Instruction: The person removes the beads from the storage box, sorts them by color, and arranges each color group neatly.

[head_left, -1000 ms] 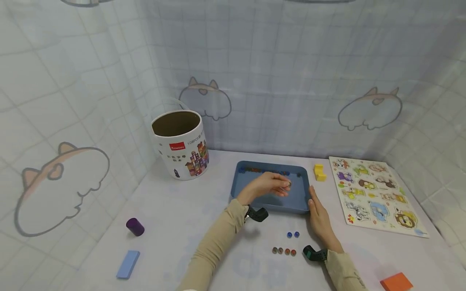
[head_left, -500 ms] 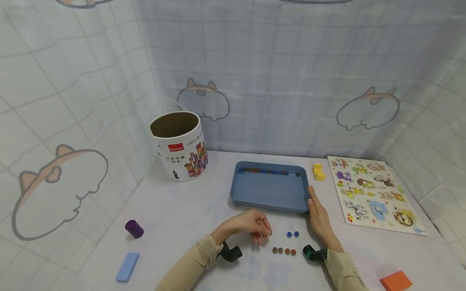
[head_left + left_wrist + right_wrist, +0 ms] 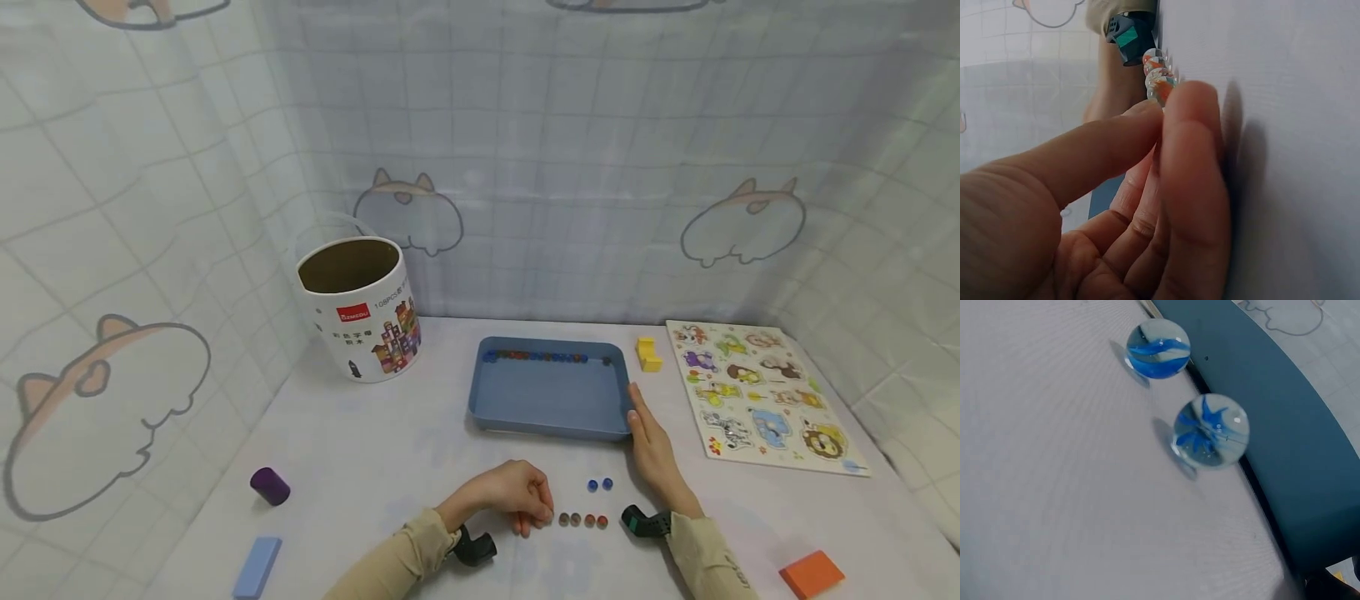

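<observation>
My left hand [image 3: 517, 493] is low over the table at the left end of a short row of clear marbles with orange swirls [image 3: 589, 521]. Thumb and forefinger pinch a marble there, mostly hidden by the fingertips; in the left wrist view the row of glass marbles [image 3: 1161, 82] runs on behind them. My right hand [image 3: 658, 454] lies with straight fingers along the right side of a blue tray [image 3: 551, 398]. Between that hand and the row, two clear marbles with blue swirls sit side by side, one blue marble [image 3: 1211, 431] nearer the tray wall in the right wrist view.
More blue and orange marbles [image 3: 536, 356] line the tray's far wall. A white bucket [image 3: 360, 325] stands back left, an animal puzzle board [image 3: 765, 408] at right. Blocks lie around: yellow [image 3: 648, 355], purple [image 3: 270, 486], light blue [image 3: 257, 567], orange [image 3: 812, 574].
My left hand has come out of the tray with a marble and moved down toward me to the left end of the orange row. The right hand stays at the tray's side.
</observation>
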Available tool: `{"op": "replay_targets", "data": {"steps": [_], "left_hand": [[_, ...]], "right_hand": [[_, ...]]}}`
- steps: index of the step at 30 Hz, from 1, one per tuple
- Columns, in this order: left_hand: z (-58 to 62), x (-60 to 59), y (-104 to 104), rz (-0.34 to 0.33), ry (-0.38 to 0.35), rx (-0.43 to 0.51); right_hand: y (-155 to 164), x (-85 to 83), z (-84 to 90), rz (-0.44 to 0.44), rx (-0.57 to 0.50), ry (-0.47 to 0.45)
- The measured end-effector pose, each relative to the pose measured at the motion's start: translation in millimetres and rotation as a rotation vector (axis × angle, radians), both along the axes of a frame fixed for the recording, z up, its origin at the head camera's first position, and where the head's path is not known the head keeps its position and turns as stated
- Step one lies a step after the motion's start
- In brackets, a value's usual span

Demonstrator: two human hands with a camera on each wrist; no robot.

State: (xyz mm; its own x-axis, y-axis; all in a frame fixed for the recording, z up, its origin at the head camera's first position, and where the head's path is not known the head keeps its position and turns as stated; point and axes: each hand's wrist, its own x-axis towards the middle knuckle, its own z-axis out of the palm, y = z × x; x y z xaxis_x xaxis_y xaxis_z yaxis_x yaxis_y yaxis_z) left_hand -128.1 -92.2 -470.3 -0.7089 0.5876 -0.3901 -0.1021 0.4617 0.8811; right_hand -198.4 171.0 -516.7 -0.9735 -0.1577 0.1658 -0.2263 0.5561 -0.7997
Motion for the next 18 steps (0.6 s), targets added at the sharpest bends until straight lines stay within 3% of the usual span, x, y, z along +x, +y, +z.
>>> {"op": "replay_targets", "data": {"steps": [11,15,18], "left_hand": [[0.5,-0.5,3,0.024,0.034,-0.025],[9.3,-5.5,1,0.047,0.070,-0.051],[22.3,-17.0,1,0.071,0.128,-0.048]], "right_hand": [[1,-0.8,-0.5,-0.002,-0.011,0.013],[1,-0.7,-1.4,-0.009,-0.002,0.029],[1,-0.6,-1.5,-0.012,0.001,0.036]]}}
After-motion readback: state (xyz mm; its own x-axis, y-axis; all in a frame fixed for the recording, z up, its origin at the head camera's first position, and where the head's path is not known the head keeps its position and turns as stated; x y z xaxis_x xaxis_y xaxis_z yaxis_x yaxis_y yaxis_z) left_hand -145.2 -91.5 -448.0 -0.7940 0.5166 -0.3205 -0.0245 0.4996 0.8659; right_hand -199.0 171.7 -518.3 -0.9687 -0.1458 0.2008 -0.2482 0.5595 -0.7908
